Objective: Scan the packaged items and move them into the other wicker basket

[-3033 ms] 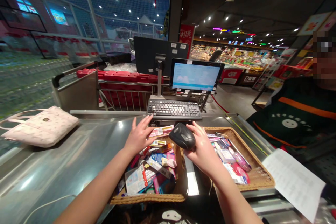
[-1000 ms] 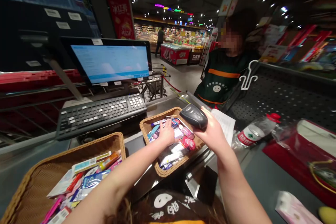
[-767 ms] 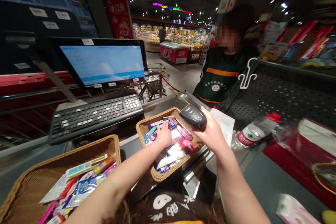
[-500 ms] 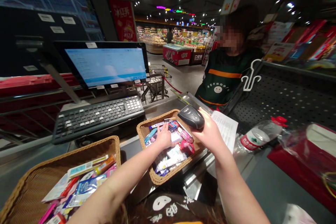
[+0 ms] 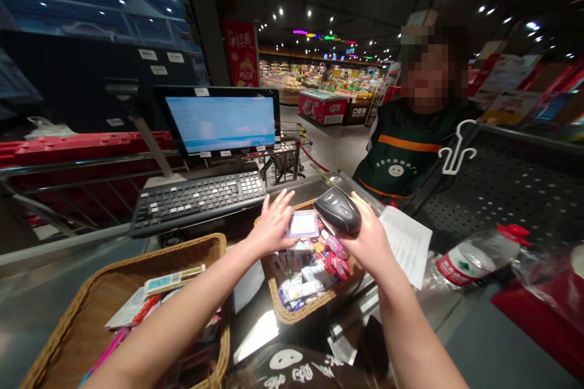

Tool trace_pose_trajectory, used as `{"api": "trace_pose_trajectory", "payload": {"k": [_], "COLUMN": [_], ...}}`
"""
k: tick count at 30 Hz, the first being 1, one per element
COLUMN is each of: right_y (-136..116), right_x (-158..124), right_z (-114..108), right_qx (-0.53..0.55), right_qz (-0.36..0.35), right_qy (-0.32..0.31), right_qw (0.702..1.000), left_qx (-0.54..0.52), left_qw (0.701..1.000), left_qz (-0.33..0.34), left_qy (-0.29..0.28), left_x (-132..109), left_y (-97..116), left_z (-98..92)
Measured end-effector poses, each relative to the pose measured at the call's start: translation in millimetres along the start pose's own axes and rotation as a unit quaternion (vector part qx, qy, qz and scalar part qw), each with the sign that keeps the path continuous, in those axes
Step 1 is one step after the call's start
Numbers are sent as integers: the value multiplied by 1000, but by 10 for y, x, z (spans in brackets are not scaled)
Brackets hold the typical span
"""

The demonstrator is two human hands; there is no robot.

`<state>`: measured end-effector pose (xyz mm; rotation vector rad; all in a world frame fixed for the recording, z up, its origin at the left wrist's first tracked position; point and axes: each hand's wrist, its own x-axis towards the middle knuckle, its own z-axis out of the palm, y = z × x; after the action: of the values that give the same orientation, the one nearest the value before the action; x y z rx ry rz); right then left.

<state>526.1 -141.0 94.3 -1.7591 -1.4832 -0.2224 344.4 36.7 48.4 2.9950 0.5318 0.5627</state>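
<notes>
My right hand (image 5: 367,240) is closed around a black handheld barcode scanner (image 5: 338,209), its head turned left. My left hand (image 5: 272,225) holds a small flat packet (image 5: 303,224) with a white face and purple border, lifted just above the right wicker basket (image 5: 285,310) and directly beside the scanner. That basket is filled with several small colourful packets (image 5: 314,261). A second wicker basket (image 5: 79,322) with more packets lies at the lower left, under my left forearm.
A keyboard (image 5: 198,197) and lit monitor (image 5: 223,121) stand behind the baskets. A person in a dark green apron (image 5: 401,152) stands across the counter. A printed sheet (image 5: 408,243) and a plastic water bottle (image 5: 474,252) lie to the right. Red trolleys (image 5: 68,146) line the left.
My left hand went from the left basket to the right one, reached among the packets, and has now lifted a small purple-edged packet up beside the scanner. My right hand kept the scanner throughout.
</notes>
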Motion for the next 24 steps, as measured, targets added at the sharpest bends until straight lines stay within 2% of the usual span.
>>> {"api": "trace_pose_trajectory", "payload": {"k": [7,12,16,20,24], "right_y": [-282,-544,-812,-1079,-1286], "right_x": [33,81,122,118,59], "right_z": [21,102,240,409,563], "right_qx": [-2,-5,0,11,20], "right_qz": [-40,-69,-74,-67,-95], "right_qy": [29,48,32,18,-21], "right_qw": [999,996,997,998,995], "left_qx": [55,106,130,149,153], "left_qw": [997,990,981,975,971], "left_qz": [12,-8,-30,-58,-79], "left_qy": [54,97,141,155,168], "left_x": [-250,-419,-566,-742,-933], "left_y": [-120,-260,-423,-586,-725], "left_z": [-483,-793,-1014,-1211,-1366]}}
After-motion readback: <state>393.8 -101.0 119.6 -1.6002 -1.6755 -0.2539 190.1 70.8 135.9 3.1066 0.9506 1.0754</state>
